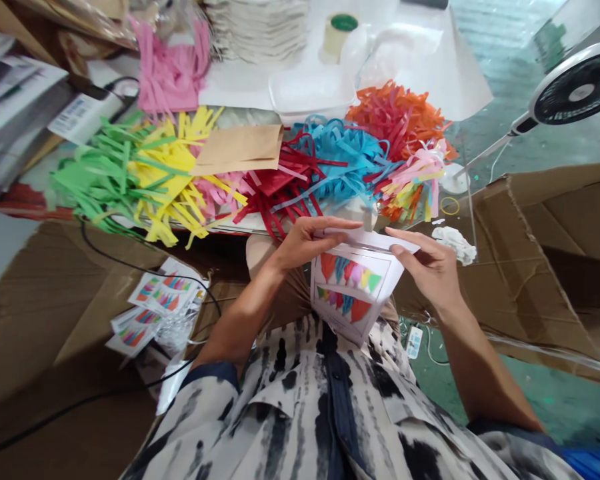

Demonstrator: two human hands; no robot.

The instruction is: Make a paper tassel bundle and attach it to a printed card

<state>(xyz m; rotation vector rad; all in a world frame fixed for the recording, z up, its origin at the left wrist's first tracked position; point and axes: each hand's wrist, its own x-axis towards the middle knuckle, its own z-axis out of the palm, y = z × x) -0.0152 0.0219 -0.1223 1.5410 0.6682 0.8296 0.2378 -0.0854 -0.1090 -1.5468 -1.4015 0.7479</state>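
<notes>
Both of my hands hold a white printed card [353, 287] in a clear packet, showing coloured triangle bunting, just in front of my chest. My left hand [305, 241] pinches its upper left edge with fingers laid over the top. My right hand [427, 267] grips the upper right edge. The card hangs down between the two hands. Right behind it on the table edge lie piles of cut paper fringe: red [275, 190], blue [340, 157] and a mixed-colour bundle [413, 183].
Green [103, 177], yellow [173, 170], pink [173, 70] and orange [397, 113] fringe piles, a brown envelope [240, 148] and a tape roll [337, 32] lie on the table. Several finished packets [155, 310] rest on cardboard at the left. A fan [575, 83] stands right; cardboard box [545, 247] beside me.
</notes>
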